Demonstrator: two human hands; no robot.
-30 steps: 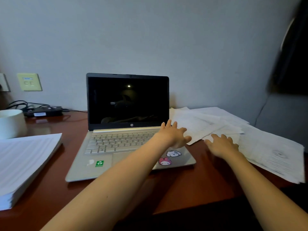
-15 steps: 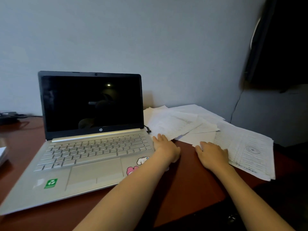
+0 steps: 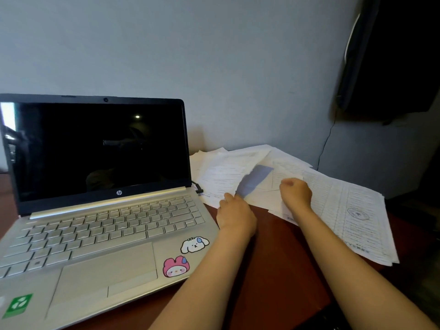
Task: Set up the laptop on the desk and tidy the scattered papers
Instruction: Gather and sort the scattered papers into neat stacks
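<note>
Nearest me, both my bare forearms reached out over the red-brown bench [image 3: 273, 270]. The laptop [image 3: 107, 222] sat open on the bench to my left, its near corner running out of view. On its palm rest I saw a green sticker [image 3: 19, 304] at the left, then the touchpad [image 3: 104, 272]. Right of that were a pink sticker [image 3: 176, 266] and a white dog sticker [image 3: 194, 244], just beside my left forearm.

My left hand [image 3: 234, 214] lay just off the laptop's right edge, at the near rim of the papers [image 3: 345, 206]. Its fingers were closed on the lower edge of one sheet [image 3: 253, 181], which stood up, tilted and in shadow, above the others. My right hand [image 3: 296, 194] rested on the papers to the right of that sheet. Its fingers were curled under, but whether they gripped any paper I could not tell.

The papers lay loose and overlapping on the bench to the right of the laptop. They spread from close behind its screen corner out to a printed pile with a round stamp at the far right.

Beyond the keyboard [image 3: 114, 220] the screen [image 3: 102, 148] stood upright and dark, showing only faint reflections. A black cable [image 3: 197, 188] was plugged into the laptop's right side, touching the nearest papers. Behind it all rose a plain grey wall [image 3: 214, 67]. A dark shape [image 3: 392, 55] hung at the upper right, and a thin cord [image 3: 326, 144] ran down the wall below it.
</note>
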